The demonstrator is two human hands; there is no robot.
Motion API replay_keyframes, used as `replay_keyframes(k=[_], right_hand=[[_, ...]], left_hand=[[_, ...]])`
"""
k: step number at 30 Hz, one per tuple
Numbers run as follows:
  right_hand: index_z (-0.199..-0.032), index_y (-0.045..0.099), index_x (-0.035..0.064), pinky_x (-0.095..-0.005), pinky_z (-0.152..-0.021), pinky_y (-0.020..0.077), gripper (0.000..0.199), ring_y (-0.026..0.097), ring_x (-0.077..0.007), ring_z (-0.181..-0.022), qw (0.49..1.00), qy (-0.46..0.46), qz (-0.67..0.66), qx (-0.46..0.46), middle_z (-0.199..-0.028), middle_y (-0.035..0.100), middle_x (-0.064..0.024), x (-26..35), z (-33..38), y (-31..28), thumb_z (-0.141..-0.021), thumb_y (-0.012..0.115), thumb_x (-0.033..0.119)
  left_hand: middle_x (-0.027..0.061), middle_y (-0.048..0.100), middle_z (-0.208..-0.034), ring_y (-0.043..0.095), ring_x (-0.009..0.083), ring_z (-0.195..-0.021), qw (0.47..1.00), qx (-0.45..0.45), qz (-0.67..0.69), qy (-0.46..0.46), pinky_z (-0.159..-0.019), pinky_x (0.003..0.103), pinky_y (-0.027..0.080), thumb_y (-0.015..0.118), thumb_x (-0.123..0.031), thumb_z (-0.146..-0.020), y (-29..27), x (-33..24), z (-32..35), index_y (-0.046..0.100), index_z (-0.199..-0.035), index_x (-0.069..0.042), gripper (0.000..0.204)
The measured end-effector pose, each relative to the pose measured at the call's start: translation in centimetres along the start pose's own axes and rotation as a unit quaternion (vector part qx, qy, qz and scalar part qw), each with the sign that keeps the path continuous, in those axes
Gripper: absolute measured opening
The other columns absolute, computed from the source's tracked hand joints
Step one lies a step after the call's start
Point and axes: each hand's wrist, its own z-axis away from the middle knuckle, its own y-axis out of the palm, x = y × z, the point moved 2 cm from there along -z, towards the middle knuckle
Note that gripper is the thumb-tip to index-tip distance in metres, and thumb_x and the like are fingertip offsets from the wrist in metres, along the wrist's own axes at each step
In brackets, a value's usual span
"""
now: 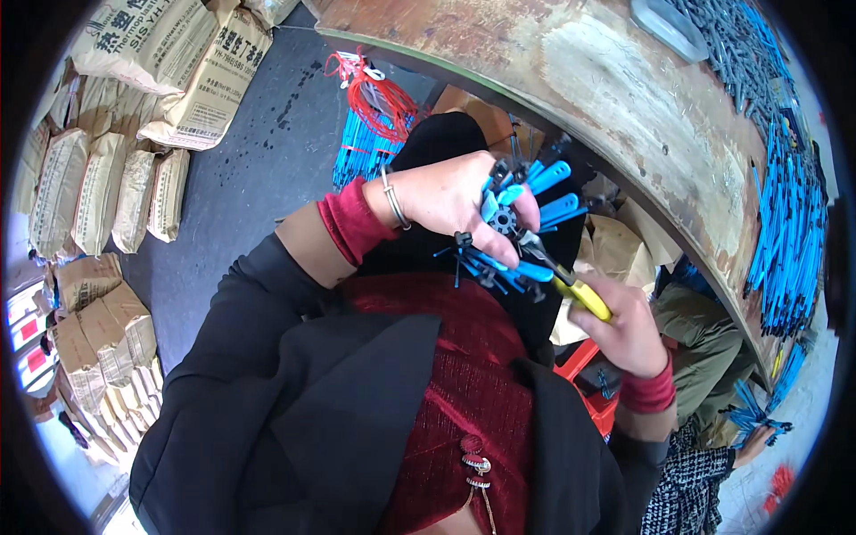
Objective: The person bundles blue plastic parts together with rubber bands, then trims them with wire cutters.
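My left hand (455,192), a bangle on its wrist, is closed around a moulded cluster of blue plastic pieces (555,176) with small black parts. The pieces fan out from a dark round hub (505,220) between thumb and fingers. In my right hand (629,325) is a pair of yellow-handled pliers (590,300). Their metal jaws point at the cluster, right by the hub and my left fingers. Whether the jaws bite on a piece is too small to tell.
A worn wooden table (615,98) curves along the right, bearing blue sticks (789,232), grey sticks (736,62) and a clear plastic tray (669,27). A co-worker's hand (756,446) holds blue pieces. Paper sacks (98,192) stand left; red cords (379,94) hang by the table.
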Motion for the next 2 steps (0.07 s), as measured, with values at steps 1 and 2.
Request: replay_keyframes(k=[1, 2], right_hand=[[-0.133, 0.029, 0.0022, -0.0382, -0.082, 0.048, 0.078, 0.059, -0.0294, -0.097, 0.927, 0.148, -0.288, 0.187, -0.113, 0.053, -0.0153, -1.2, 0.3, 0.8, -0.071, 0.075, 0.014], [-0.135, 0.028, 0.0037, -0.0387, -0.09, 0.0448, 0.083, 0.056, -0.0309, -0.106, 0.721, 0.277, -0.534, 0.343, -0.124, 0.048, -0.0135, -2.4, 0.7, 1.4, -0.07, 0.077, 0.021]], left_hand=[[0.0088, 0.065, -0.082, 0.062, 0.0172, -0.076, 0.999, 0.043, 0.018, -0.006, -0.07, 0.028, 0.049, 0.084, -0.017, -0.059, 0.2, -0.1, 0.0, 0.065, -0.091, 0.0, 0.041], [0.0088, 0.065, -0.084, 0.062, 0.0176, -0.077, 0.995, 0.089, 0.035, -0.008, -0.07, 0.028, 0.049, 0.085, -0.018, -0.059, 0.0, -0.2, -0.6, 0.065, -0.092, 0.0, 0.042]])
